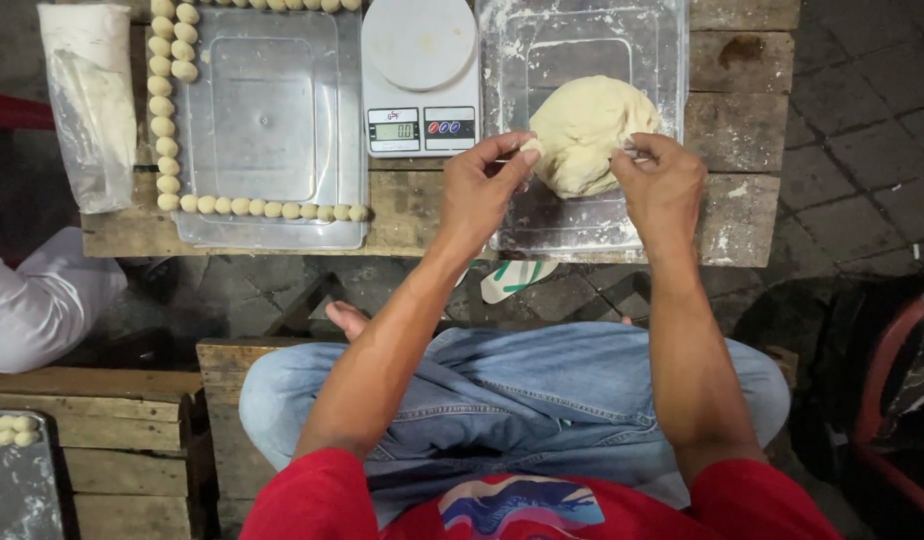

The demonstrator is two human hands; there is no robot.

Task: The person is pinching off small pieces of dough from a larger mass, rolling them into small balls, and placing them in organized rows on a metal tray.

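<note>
A big pale lump of dough (585, 130) lies in a clear plastic tray (662, 60) dusted with flour on a low wooden table. My left hand (477, 190) pinches the lump's left edge with thumb and forefinger. My right hand (664, 185) grips the lump's right side, fingers curled into it. Both hands touch the dough at its near half.
A white kitchen scale (420, 80) stands between the dough tray and a second clear tray (267, 120) lined along its edges with several small dough balls (164, 110). A plastic bag of flour (90, 100) lies far left. Another person's white sleeve (37, 305) shows at left.
</note>
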